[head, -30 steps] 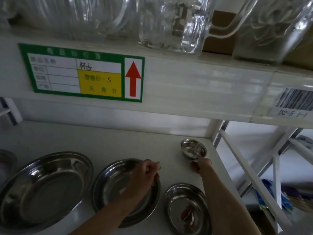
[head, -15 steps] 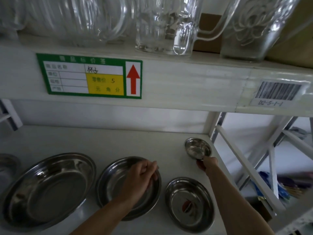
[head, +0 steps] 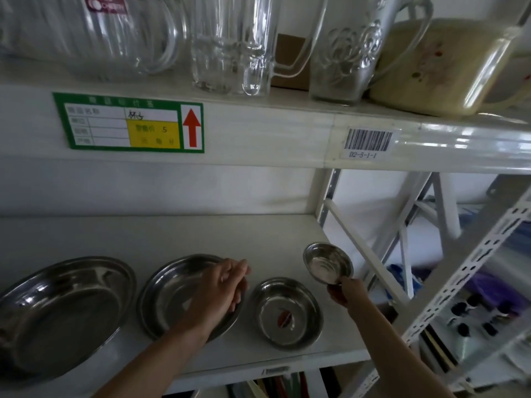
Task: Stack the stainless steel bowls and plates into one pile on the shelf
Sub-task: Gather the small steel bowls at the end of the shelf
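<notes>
Three steel dishes lie in a row on the white shelf [head: 149, 237]: a large plate [head: 57, 314] at the left, a medium plate [head: 169, 294] in the middle and a smaller bowl [head: 287, 311] at the right. My left hand [head: 222, 288] rests over the medium plate's right rim, fingers curled around the edge. My right hand [head: 346, 291] pinches the near rim of the smallest steel bowl [head: 327, 262], which is tilted and lifted off the shelf, just right of and above the smaller bowl.
The upper shelf's front beam [head: 258, 133] hangs close overhead, carrying a green price label [head: 129, 123] and a barcode sticker [head: 367, 142]. Glass mugs [head: 232, 44] stand on it. White rack uprights and braces [head: 370, 254] border the shelf's right end.
My right hand has closed on the smallest bowl's rim and lifted it off the shelf, tilting it. My left hand stays on the medium plate. The camera has tilted upward.
</notes>
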Demonstrator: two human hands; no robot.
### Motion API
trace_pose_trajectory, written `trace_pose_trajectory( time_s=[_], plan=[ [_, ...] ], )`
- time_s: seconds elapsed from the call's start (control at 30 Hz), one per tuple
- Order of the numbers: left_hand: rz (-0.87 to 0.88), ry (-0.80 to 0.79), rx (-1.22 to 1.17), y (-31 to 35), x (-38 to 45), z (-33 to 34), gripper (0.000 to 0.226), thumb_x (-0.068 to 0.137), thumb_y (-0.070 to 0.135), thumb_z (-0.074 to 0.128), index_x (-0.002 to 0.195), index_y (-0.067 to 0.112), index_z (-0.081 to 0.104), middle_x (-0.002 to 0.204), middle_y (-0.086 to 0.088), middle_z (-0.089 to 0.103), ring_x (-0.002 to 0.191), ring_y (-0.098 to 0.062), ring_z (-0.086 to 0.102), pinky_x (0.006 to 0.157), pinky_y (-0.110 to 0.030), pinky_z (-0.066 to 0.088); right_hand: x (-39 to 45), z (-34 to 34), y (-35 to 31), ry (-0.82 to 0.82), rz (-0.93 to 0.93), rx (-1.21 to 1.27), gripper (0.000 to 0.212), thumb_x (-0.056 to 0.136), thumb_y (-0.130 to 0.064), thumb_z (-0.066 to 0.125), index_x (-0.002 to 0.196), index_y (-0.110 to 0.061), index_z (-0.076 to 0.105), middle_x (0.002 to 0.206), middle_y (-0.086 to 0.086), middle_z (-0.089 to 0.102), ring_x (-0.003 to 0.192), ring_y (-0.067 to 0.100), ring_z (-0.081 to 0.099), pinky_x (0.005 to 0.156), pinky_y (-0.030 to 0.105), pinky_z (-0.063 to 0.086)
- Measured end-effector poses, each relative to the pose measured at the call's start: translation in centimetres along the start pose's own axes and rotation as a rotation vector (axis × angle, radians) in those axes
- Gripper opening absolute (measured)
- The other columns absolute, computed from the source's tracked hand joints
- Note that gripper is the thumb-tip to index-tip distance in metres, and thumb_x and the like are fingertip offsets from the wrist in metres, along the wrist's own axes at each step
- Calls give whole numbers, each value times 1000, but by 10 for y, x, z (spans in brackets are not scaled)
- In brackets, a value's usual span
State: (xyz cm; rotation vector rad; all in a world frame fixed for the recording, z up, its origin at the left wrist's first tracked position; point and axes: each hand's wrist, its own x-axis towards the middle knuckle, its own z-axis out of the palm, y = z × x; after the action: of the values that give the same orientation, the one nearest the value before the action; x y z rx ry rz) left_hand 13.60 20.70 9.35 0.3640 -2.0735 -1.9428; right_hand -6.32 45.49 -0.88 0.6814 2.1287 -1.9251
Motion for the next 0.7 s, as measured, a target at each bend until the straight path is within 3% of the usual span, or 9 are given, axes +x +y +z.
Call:
trace_pose_trajectory(
  time_s=[0.17,0.3,0.4,0.5,0.7],
  plan=[
    [3,-29,-8,2,-8,6,28,95,28,53,91,4,67,69,-8,64,44,-5,49,41,-20,39,-17,-30,28,57,34,18,10,96,-9,51,94,-1,57,82,21,66,75,32,65,75,43,57],
    [-3,-50,-22,4,-18,14,28,95,29,54,89,5,66,64,-4,64,45,-6,50,42,-21,39,-31,-48,41,85,39,26,12,95,-7,49,103,-2,55,83,25,67,67,33,65,57,36,57],
    [-14,-57,-14,3,-23,19,29,94,31,54,89,6,66,59,1,65,46,-7,50,43,-22,40,-44,-56,44,96,39,13,13,93,-5,49,100,2,58,83,27,66,63,32,63,50,31,55],
    [-4,-64,-17,3,-26,22,30,95,30,54,89,4,66,58,0,64,46,-9,48,43,-24,39,-53,-59,48,88,44,9,12,93,-4,51,92,5,58,89,30,63,70,35,63,56,36,55],
    [9,-87,-40,6,-32,24,28,96,26,53,90,2,65,61,-2,62,45,-9,47,42,-25,37,-50,-61,60,107,89,-17,25,91,-8,50,104,12,59,99,35,66,81,43,71,56,39,59]
  ],
)
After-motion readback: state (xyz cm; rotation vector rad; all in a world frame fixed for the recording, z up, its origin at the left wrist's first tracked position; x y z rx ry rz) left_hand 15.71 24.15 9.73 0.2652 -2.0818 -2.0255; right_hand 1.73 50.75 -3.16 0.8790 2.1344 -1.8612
